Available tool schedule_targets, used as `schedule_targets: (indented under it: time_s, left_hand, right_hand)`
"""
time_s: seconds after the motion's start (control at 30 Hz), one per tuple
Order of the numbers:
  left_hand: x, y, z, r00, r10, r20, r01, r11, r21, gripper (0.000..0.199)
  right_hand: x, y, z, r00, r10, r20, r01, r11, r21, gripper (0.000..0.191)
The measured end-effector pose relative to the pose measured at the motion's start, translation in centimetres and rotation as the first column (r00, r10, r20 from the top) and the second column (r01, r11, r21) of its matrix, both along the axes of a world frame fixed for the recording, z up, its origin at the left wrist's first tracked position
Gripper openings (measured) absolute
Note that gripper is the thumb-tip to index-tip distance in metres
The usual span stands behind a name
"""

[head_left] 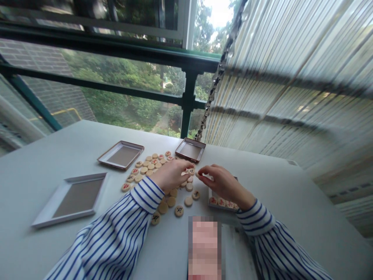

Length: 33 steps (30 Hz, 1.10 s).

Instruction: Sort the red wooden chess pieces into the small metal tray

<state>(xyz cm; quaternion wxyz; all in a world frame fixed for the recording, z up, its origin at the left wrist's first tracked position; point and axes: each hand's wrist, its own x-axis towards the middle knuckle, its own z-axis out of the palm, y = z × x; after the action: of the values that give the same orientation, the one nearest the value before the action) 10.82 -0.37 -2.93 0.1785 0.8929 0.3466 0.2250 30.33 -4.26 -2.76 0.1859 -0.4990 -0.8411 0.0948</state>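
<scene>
Round wooden Chinese chess pieces [150, 166] with red or black characters lie in a loose heap on the white table. My left hand [171, 173] reaches over the right part of the heap, thumb and forefinger curled about a chess piece [191, 171]. To the right, my right hand [223, 182] pinches another chess piece [197, 174], seen nearly edge-on. Beneath that hand is a shallow box [209, 196] with a row of red-marked pieces [222, 202] along its near side. My right hand hides much of the box, and my left hand and sleeve cover part of the heap.
A white tray [39, 221] lies at the left, with a brown-rimmed tray [100, 158] behind it. A smaller brown tray [190, 158] stands near the back edge. At the front is a pixelated upright rectangle [205, 249]. A green railing [190, 97] and string curtain [276, 77] stand beyond the table.
</scene>
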Motion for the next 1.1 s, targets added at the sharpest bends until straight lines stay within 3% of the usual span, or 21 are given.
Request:
schedule_targets:
  time_s: [0.17,0.4,0.7,0.9,1.1]
  left_hand:
    - [0.4,-0.4,0.4,0.996,-0.005,0.084,0.005,1.000,0.007,0.029]
    - [0.7,-0.4,0.4,0.981,-0.030,0.194,0.020,0.998,0.053,0.022]
    - [0.9,-0.5,0.7,0.970,-0.079,0.231,0.060,0.994,0.091,0.020]
    - [0.7,-0.5,0.9,0.971,-0.089,0.220,0.077,0.995,0.063,0.019]
    - [0.4,-0.1,0.3,0.977,-0.059,0.207,0.061,0.998,-0.001,0.020]
  right_hand:
    - [0.2,0.4,0.0,0.929,-0.036,-0.368,-0.020,0.989,-0.147,0.028]
    - [-0.3,0.4,0.5,0.763,-0.101,-0.639,-0.144,0.936,-0.320,0.029]
    - [-0.6,0.2,1.1,0.734,-0.194,-0.651,-0.089,0.922,-0.376,0.028]
    - [-0.7,0.3,0.3,0.731,-0.128,-0.670,-0.102,0.951,-0.292,0.024]
    - [-0.5,0.0,0.2,0.849,-0.001,-0.528,-0.095,0.983,-0.154,0.025]
